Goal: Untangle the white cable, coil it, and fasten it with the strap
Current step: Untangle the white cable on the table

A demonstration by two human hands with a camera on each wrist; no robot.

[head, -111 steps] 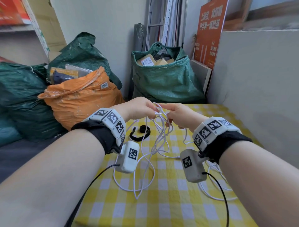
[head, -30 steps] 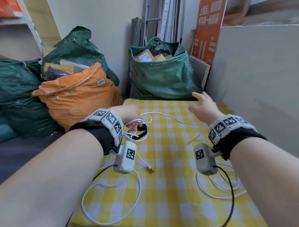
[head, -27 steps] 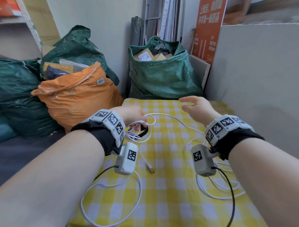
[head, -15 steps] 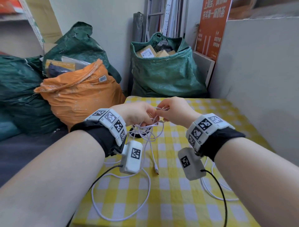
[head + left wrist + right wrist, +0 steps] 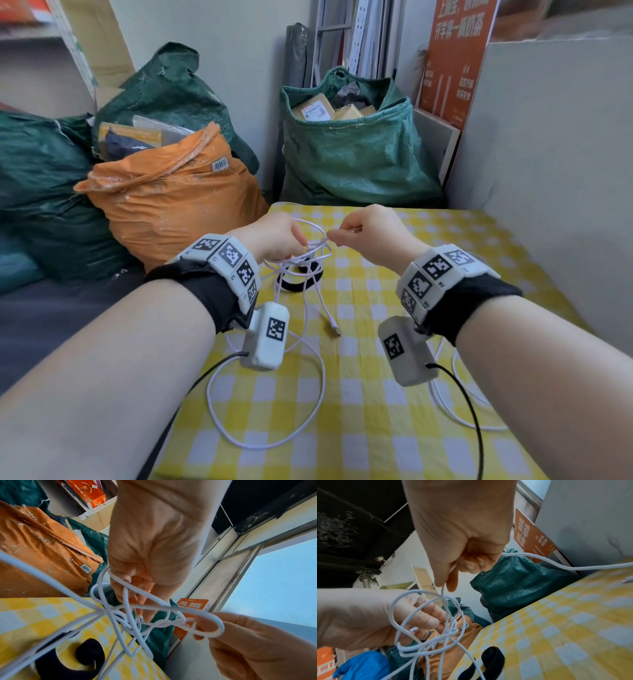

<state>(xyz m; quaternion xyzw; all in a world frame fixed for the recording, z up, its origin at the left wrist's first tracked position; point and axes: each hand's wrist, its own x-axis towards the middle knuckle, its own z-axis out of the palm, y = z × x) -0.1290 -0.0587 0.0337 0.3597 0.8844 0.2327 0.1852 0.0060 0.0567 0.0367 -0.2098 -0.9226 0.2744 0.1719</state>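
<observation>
The white cable (image 5: 310,255) hangs as a loose tangle between both hands above the yellow checked table (image 5: 373,414). My left hand (image 5: 296,245) holds several loops of it with curled fingers (image 5: 130,588). My right hand (image 5: 334,236) pinches one strand between thumb and forefinger (image 5: 452,580), just right of the tangle. More cable lies in a big loop (image 5: 267,443) on the cloth, and its plug (image 5: 335,329) rests near the middle. The black strap (image 5: 298,287) lies curled on the table under the hands, also visible in the wrist views as a strap (image 5: 89,651) and strap (image 5: 493,655).
An orange sack (image 5: 164,202) and green sacks (image 5: 352,150) crowd the table's left and far sides. A grey panel (image 5: 548,154) walls the right edge. More cable loops (image 5: 455,407) lie under my right forearm.
My right hand, open and off to the right a second ago, has come in to the left hand and pinched a strand. The hands now pull slightly apart, lifting the tangle.
</observation>
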